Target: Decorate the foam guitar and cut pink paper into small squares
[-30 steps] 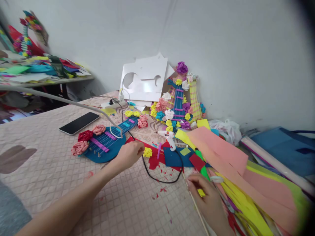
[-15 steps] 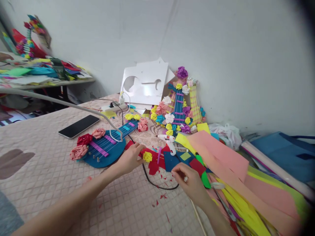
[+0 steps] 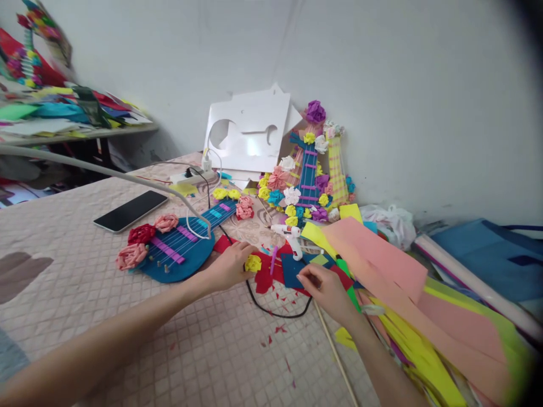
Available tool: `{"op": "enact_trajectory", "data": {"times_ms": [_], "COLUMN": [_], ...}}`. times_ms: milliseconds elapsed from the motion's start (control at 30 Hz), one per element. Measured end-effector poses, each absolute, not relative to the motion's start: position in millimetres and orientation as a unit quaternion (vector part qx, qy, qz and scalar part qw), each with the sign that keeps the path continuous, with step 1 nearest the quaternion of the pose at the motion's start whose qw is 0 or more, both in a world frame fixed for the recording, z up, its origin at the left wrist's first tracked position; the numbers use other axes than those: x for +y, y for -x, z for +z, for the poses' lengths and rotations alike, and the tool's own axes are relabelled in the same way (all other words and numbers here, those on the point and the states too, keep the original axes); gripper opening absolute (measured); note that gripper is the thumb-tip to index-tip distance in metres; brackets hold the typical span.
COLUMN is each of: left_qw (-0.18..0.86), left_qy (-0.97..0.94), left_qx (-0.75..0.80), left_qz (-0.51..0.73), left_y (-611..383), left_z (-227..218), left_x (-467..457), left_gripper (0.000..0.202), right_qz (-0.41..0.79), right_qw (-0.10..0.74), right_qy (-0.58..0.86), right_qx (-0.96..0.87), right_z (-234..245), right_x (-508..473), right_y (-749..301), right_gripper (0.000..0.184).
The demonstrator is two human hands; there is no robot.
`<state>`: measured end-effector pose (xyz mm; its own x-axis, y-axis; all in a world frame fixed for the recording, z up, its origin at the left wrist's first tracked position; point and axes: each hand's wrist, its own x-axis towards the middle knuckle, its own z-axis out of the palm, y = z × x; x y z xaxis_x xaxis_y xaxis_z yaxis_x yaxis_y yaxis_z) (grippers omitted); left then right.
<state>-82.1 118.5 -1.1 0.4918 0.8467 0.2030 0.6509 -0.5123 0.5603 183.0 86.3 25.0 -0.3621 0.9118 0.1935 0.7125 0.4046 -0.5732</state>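
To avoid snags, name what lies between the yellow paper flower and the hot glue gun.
Red paper and a purple strip lie there, in the head view.

Yellow flower [image 3: 254,263] in matt, rough, crumpled paper

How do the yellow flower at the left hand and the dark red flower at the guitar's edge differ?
The yellow flower looks smaller than the dark red flower. The yellow flower is at the left hand; the dark red one borders the blue guitar. Both look ruffled.

Crumpled yellow flower [image 3: 253,263] — in left fingers [image 3: 245,249]
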Motion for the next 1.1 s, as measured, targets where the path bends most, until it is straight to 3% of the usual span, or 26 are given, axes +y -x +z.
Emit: {"op": "enact_trajectory", "data": {"times_ms": [233,500,700,833,1000,1100], "left_qw": [0.200,0.278,0.160,0.155,0.156,0.158], "left_qy": [-0.840,-0.799,-0.832,-0.832,-0.830,-0.829], "left_qx": [0.441,0.446,0.491,0.495,0.494,0.497], "left_qz": [0.242,0.291,0.204,0.197,0.206,0.202], "left_y": [79.7,98.6,110.5,106.0,105.7,110.3], "left_z": [-0.7,12.4,10.0,12.6,15.9,9.6], "left_x": [121.6,108.9,95.7,91.2,90.8,91.7], "left_gripper": [0.036,0.031,0.045,0.042,0.031,0.040], "right_qz": [0.195,0.142,0.176,0.217,0.239,0.264], "right_qw": [0.257,0.265,0.255,0.220,0.183,0.190], "right_qy": [0.512,0.568,0.527,0.491,0.506,0.502], "right_qx": [-0.796,-0.766,-0.792,-0.814,-0.808,-0.801], "right_z": [20.7,9.7,8.5,6.4,-4.5,-7.4], "right_x": [87.8,106.6,113.7,111.7,114.6,118.1], "right_y": [-184.2,-182.0,-163.4,-137.3,-121.2,-120.7], "right_gripper": [0.018,0.021,0.015,0.005,0.012,0.012]}}
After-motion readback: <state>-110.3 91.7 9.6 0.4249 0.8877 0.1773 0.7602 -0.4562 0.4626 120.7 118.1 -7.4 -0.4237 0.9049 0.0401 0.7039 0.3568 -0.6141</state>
